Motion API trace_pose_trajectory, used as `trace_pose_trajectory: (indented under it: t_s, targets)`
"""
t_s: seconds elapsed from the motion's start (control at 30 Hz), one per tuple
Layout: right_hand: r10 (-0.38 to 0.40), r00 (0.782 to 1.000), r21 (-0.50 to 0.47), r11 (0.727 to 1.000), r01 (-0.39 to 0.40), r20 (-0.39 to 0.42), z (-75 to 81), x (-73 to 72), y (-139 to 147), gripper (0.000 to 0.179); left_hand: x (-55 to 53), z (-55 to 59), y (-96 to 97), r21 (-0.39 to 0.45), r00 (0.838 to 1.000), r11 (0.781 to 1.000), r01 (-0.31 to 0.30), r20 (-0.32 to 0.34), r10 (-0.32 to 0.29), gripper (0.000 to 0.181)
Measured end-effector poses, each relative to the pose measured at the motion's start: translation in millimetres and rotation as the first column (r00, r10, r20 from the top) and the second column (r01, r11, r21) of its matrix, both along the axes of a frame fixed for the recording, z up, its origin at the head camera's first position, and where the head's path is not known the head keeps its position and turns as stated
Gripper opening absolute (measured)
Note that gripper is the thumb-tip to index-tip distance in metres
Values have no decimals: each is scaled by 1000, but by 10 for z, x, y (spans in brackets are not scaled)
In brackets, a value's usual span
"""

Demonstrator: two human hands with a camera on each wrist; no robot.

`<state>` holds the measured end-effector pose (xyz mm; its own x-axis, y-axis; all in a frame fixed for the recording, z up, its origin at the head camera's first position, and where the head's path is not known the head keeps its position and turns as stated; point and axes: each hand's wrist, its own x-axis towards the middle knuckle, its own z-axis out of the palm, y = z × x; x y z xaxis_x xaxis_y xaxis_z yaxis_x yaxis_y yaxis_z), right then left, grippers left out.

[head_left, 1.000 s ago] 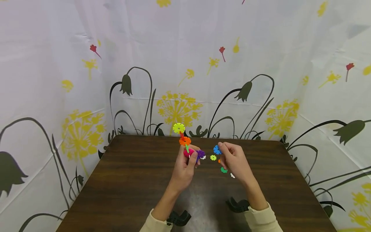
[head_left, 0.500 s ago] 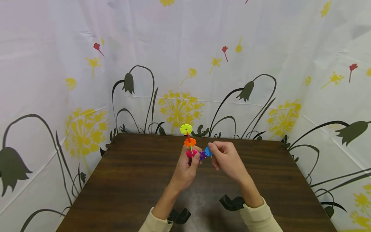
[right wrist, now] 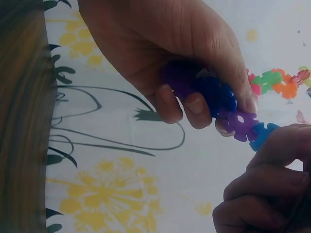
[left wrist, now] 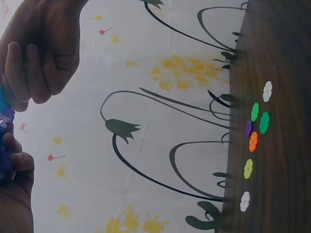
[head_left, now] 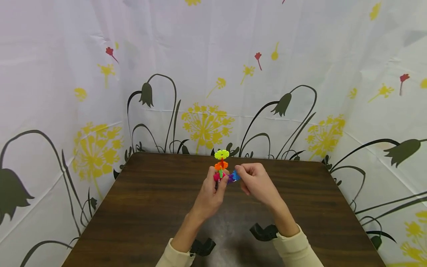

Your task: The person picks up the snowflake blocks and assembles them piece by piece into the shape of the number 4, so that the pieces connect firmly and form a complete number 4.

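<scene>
My left hand [head_left: 207, 200] grips a chain of interlocking flower-shaped plastic discs above the table. A yellow-green disc [head_left: 221, 154] tops the chain, with an orange disc [head_left: 221, 165] beneath it. Red, green and pink pieces show lower down, and a dark blue disc [right wrist: 221, 99] lies among the left fingers. A purple disc [right wrist: 241, 124] sticks out toward my right hand [head_left: 259, 185], which pinches a light blue disc [right wrist: 264, 136] between thumb and finger. The blue disc's edge meets the purple one; whether their slots are joined I cannot tell. Fingers hide part of the chain.
Loose discs lie on the dark wooden table [head_left: 150, 211], seen in the left wrist view: a white disc [left wrist: 267, 91], a teal disc [left wrist: 264, 123], an orange disc [left wrist: 253, 141], a yellow-green disc [left wrist: 248, 169] and several others. A flower-printed curtain [head_left: 200, 55] stands behind the table.
My right hand has moved left with the blue disc, bringing it against the purple disc. The left hand has shifted slightly, and the chain's top has tipped and moved right.
</scene>
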<state>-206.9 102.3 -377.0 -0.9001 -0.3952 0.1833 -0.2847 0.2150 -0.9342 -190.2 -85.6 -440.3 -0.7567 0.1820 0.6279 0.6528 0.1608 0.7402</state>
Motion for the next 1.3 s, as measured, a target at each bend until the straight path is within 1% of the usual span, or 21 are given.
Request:
trace_pose_trajectory:
  t_s: [0.1, 0.2, 0.3, 0.4, 0.5, 0.57, 0.63, 0.7, 0.77, 0.83, 0.87, 0.9, 0.97, 1.07, 1.1, 1.13, 1.2, 1.27, 1.3]
  targets:
    - [2, 999, -11, 1000, -2, 32, -24, -23, -33, 50, -6, -6, -22, -7, 1000, 1000, 1, 16, -1, 14]
    - [14, 998, -13, 1000, -13, 57, -53, -45, -55, 49, -19, -25, -35, -10, 1000, 1000, 9, 17, -9, 14]
    - [21, 997, -5, 1000, -21, 76, -72, -65, -66, 49, -44, -69, -33, 15, 999, 1000, 13, 29, -13, 13]
    - [9, 998, 10, 1000, -10, 61, -92, -98, -58, 56, -89, -134, -12, 85, 998, 996, 8, 63, -14, 11]
    - [-4, 1000, -1, 1000, 4, 30, -145, -161, -3, 64, -133, -184, 13, 192, 997, 981, -1, 77, -14, 10]
    - [-24, 1000, 2, 1000, 24, 16, -230, -221, 79, 66, -149, -191, 19, 265, 997, 964, -9, 80, -13, 11]
    - [-58, 998, 33, 998, 57, 23, -366, -299, 200, 63, -152, -177, 11, 322, 997, 947, -16, 83, -12, 12]
    - [-100, 994, 104, 990, 97, 31, -548, -380, 354, 57, -148, -153, -14, 359, 995, 933, -22, 99, -15, 14]
    - [-141, 989, 192, 973, 130, 42, -758, -453, 521, 50, -146, -130, -40, 374, 994, 927, -23, 108, -18, 15]
    - [-187, 981, 287, 944, 166, 48, -961, -509, 676, 43, -142, -116, -63, 387, 993, 922, -29, 114, -17, 15]
    - [-208, 977, 340, 923, 181, 43, -1052, -527, 746, 40, -142, -112, -71, 388, 993, 921, -32, 114, -14, 15]
    - [-238, 970, 400, 894, 203, 40, -1144, -541, 809, 36, -140, -107, -75, 395, 993, 918, -34, 115, -13, 14]
    - [-296, 955, 525, 818, 235, 33, -1300, -557, 910, 31, -138, -98, -79, 415, 993, 909, -32, 116, -17, 13]
    - [-351, 936, 686, 683, 251, 7, -1493, -564, 1031, 32, -129, -72, -71, 439, 992, 898, -23, 119, -33, 14]
    - [-363, 932, 722, 646, 247, 5, -1552, -570, 1065, 34, -126, -62, -67, 447, 992, 895, -20, 122, -39, 14]
    - [-366, 931, 744, 623, 241, 4, -1597, -575, 1094, 37, -124, -54, -62, 452, 991, 892, -18, 125, -44, 14]
    - [-371, 929, 764, 602, 234, 7, -1671, -593, 1140, 44, -121, -38, -53, 459, 990, 888, -11, 129, -55, 14]
    - [-375, 927, 762, 603, 236, 9, -1718, -619, 1172, 47, -122, -18, -42, 466, 989, 885, -4, 133, -66, 15]
    - [-372, 928, 761, 602, 242, -1, -1795, -664, 1206, 49, -124, -11, -38, 469, 988, 883, 0, 135, -72, 15]
